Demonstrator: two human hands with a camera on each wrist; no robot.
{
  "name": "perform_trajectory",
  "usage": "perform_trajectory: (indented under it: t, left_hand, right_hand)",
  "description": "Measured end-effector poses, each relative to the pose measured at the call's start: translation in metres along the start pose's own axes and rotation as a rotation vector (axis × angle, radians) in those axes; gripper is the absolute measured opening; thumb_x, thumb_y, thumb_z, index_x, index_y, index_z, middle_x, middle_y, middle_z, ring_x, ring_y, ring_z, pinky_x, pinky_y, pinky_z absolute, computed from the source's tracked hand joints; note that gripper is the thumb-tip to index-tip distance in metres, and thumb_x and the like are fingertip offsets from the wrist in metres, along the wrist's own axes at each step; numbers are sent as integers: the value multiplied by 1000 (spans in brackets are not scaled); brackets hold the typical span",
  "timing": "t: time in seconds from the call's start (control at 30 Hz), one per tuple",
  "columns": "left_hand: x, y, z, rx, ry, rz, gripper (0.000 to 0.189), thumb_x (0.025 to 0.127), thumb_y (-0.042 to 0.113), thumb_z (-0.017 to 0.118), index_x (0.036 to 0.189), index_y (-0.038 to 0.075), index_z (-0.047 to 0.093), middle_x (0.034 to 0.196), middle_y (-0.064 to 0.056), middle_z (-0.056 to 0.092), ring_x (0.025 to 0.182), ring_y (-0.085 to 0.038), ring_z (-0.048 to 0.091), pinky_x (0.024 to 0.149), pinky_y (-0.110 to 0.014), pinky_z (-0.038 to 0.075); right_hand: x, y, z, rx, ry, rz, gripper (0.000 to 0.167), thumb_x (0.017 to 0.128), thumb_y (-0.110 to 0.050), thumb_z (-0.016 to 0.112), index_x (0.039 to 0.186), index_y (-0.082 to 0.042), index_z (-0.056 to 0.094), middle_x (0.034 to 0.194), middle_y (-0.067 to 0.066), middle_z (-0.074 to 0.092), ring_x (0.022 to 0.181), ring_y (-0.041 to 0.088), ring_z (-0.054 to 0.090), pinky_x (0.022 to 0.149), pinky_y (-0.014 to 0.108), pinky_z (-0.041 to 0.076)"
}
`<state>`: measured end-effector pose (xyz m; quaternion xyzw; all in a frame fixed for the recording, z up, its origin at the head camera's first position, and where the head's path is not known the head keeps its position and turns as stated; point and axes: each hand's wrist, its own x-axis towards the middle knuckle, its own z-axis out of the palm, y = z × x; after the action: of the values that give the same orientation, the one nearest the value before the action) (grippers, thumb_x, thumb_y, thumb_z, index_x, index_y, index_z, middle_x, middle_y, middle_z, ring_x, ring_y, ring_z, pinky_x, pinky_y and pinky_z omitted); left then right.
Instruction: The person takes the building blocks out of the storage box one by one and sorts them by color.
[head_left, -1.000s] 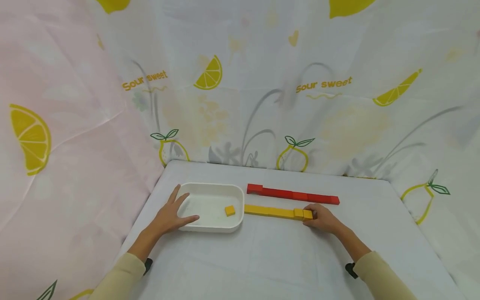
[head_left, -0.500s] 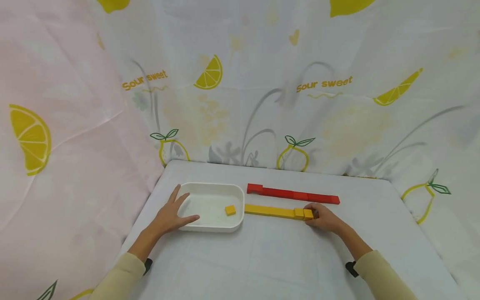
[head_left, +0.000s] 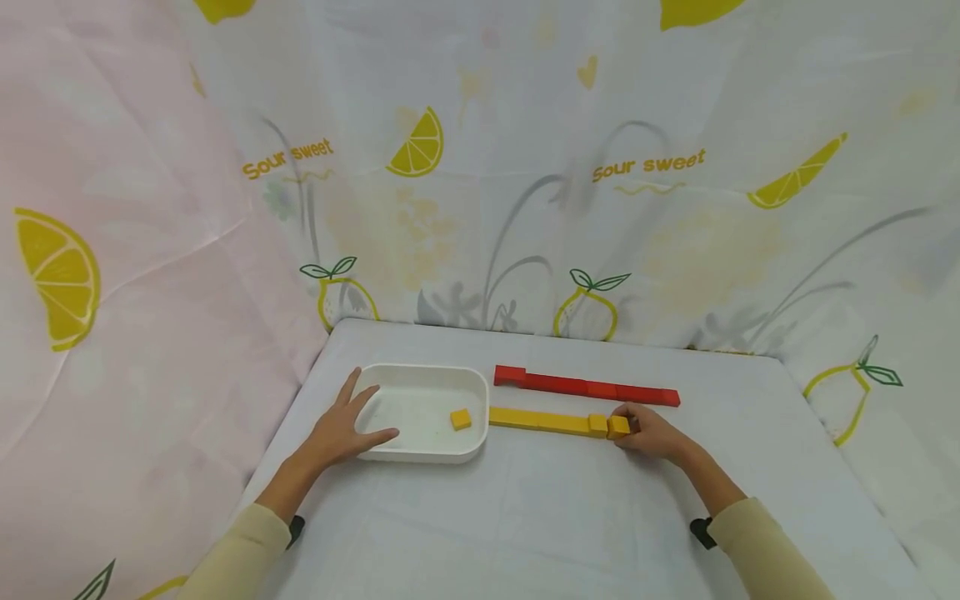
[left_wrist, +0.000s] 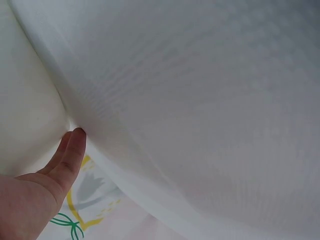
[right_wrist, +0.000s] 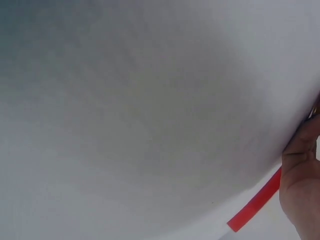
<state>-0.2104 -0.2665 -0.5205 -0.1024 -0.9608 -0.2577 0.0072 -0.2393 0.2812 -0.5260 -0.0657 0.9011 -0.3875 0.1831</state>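
Observation:
My left hand [head_left: 339, 428] rests over the left end of a white rectangular tray [head_left: 416, 400], fingers spread and straight. A single yellow block [head_left: 461, 419] lies inside the tray near its right side. From the tray's right wall a row of yellow blocks [head_left: 540, 421] runs rightward, with a taller block [head_left: 597, 426] at its end. Just past that, my right hand [head_left: 652, 432] pinches another yellow block [head_left: 618, 427], slightly turned, with a thin gap between the two. The left wrist view shows straight left fingers [left_wrist: 72, 152] against the tray's side.
Behind the yellow row, a row of red blocks [head_left: 570, 385] stretches across the white-covered table [head_left: 510, 517], its left end block taller. A lemon-print cloth [head_left: 480, 208] hangs behind the table and along its sides.
My right hand has shifted slightly right with the pinched yellow block, which has turned a little and come apart from the row's end. The left hand and tray stay put.

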Motion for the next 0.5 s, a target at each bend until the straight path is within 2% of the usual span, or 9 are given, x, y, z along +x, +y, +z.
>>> perform_trajectory:
  t: [0.13, 0.27, 0.5]
  left_hand:
    - [1, 0, 1, -3, 9, 13, 92, 81, 61, 70, 150, 9, 40, 165, -19, 7, 132, -52, 45, 96, -67, 45]
    - [1, 0, 2, 0, 14, 16, 91, 81, 61, 69, 150, 8, 41, 165, -20, 7, 131, -52, 46, 96, -67, 45]
    - [1, -1, 1, 2, 20, 8, 89, 82, 59, 70, 149, 8, 42, 165, -19, 7, 131, -52, 46, 95, -67, 46]
  right_hand:
    - [1, 4, -1, 14, 1, -23, 39, 82, -11, 78, 116, -4, 59, 109, 9, 57, 97, 24, 51, 81, 31, 52]
    - [2, 4, 1, 8, -6, -28, 46, 81, -13, 80, 121, -3, 60, 109, 9, 59, 95, 22, 51, 76, 28, 52]
    - [1, -1, 4, -42, 32, -14, 46, 81, -14, 80, 121, -4, 57, 110, 10, 58, 99, 23, 51, 80, 28, 53]
